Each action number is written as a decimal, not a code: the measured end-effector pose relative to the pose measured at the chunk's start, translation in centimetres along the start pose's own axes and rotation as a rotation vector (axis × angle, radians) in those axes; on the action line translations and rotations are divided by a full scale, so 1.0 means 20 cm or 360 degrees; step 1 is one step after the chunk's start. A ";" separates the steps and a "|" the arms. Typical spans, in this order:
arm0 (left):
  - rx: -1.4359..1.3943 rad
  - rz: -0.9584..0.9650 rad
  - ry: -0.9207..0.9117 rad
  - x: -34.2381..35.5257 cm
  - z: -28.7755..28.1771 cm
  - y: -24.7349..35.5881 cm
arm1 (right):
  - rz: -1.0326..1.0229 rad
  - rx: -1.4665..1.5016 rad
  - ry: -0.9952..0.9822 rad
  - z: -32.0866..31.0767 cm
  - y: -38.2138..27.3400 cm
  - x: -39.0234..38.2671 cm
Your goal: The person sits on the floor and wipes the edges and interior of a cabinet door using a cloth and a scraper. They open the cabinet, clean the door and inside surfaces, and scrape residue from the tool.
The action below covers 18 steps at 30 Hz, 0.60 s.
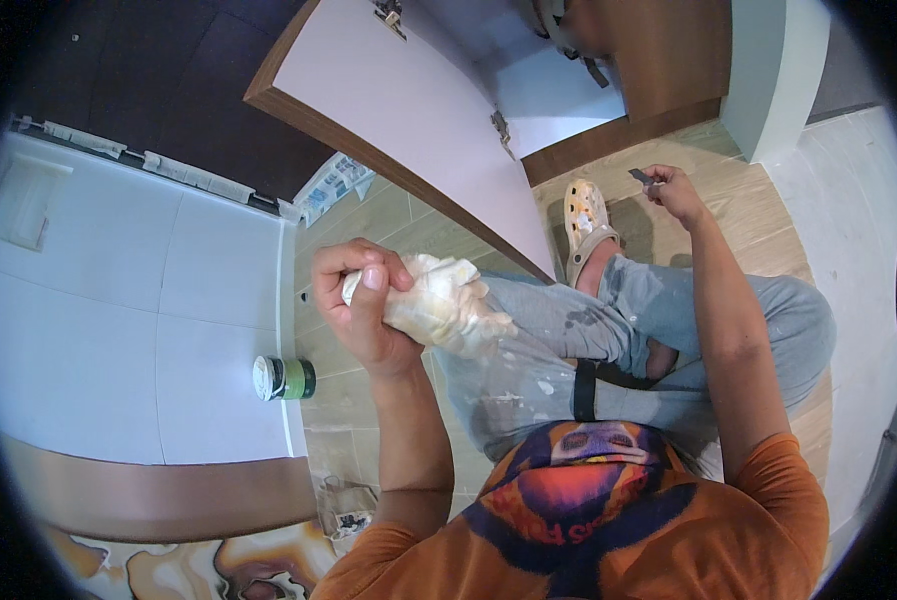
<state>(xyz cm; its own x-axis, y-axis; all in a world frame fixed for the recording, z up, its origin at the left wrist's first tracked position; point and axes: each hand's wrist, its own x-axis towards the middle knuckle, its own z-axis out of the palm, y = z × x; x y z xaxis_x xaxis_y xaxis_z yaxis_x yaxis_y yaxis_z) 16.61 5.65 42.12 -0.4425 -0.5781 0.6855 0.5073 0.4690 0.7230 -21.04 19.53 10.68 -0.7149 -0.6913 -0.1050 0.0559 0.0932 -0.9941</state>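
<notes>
My left hand (357,300) is closed round a crumpled white cloth (444,300) with yellowish stains, raised above my grey trouser leg. The cloth bulges out to the right of my fingers. Farther forward and to the right, my right hand (677,195) pinches a small, dark grey, flat piece (640,177) that sticks out to the left; its exact kind is too small to tell. Below that hand lies the wood-look floor (689,155), and a beige clog (587,215) with orange and white smears is on my foot to its left.
An open cabinet door (419,120) slants down between my hands, its edge close to my leg. Behind it stands the cabinet (659,60). A small green-labelled tub (294,379) is at the left, against a white panel (119,320). Printed paper (334,190) lies beyond.
</notes>
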 end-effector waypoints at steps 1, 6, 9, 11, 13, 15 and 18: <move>-0.0026 0.0000 0.0005 0.00 0.00 0.00 | -0.0001 0.0003 0.0006 -0.01 0.01 0.00; -0.0093 -0.0002 -0.0030 0.00 0.01 -0.01 | 0.0057 -0.0073 -0.0022 -0.02 0.05 0.01; -0.0071 0.0002 -0.0031 -0.01 0.01 -0.01 | 0.0053 -0.0051 -0.0020 -0.01 0.04 0.00; -0.0064 -0.0006 -0.0022 -0.02 0.00 -0.01 | 0.0070 -0.0065 -0.0029 0.01 0.02 -0.02; -0.0112 -0.0006 -0.0037 -0.01 0.02 -0.01 | 0.0047 -0.0037 -0.0033 -0.01 0.03 0.00; -0.0177 -0.0018 -0.0056 -0.01 0.01 -0.02 | 0.0050 -0.0023 -0.0032 -0.01 0.03 0.00; -0.0114 -0.0017 -0.0035 -0.02 0.00 -0.02 | 0.0072 -0.0042 -0.0041 0.01 0.01 -0.02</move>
<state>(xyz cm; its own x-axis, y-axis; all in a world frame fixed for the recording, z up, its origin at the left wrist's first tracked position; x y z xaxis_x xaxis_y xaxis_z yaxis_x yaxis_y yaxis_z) 16.60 5.71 41.57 -0.4639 -0.5679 0.6800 0.5538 0.4132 0.7229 -20.65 19.69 10.44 -0.6937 -0.7043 -0.1509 0.0691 0.1435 -0.9872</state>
